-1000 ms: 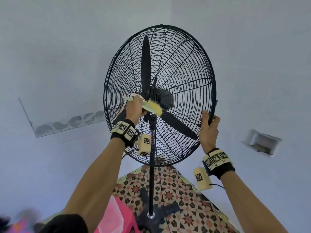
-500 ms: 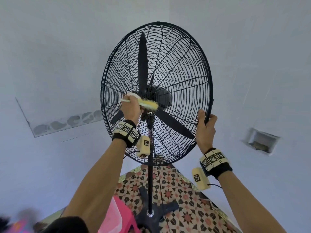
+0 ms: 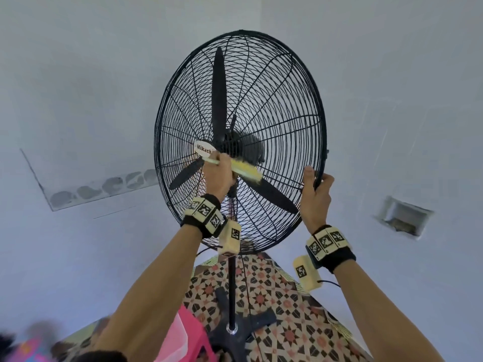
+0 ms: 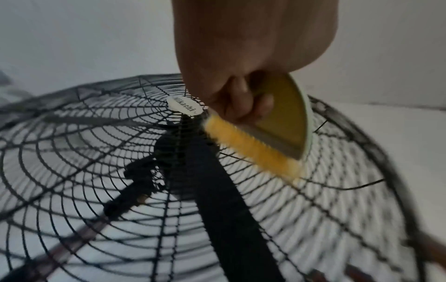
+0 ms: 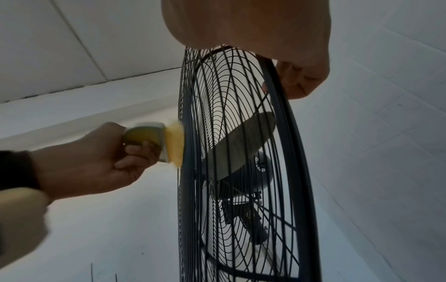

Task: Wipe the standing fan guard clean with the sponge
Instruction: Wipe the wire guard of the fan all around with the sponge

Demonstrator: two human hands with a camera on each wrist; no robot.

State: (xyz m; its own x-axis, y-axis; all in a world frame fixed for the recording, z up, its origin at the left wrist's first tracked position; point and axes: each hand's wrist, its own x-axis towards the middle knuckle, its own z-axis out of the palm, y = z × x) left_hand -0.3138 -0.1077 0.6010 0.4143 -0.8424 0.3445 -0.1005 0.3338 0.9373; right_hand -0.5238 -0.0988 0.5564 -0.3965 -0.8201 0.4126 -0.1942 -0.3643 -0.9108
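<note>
Pressing its yellow pad against the black wire fan guard point(image 3: 274, 105) just right of the white hub badge point(image 3: 203, 148), the sponge point(image 3: 247, 171) sits clasped in your left hand point(image 3: 218, 176), while your right hand point(image 3: 315, 197) grips the guard's rim.

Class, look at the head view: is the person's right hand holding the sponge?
No: the right hand grips the fan guard's rim, while the left hand holds the yellow sponge against the guard.
</note>
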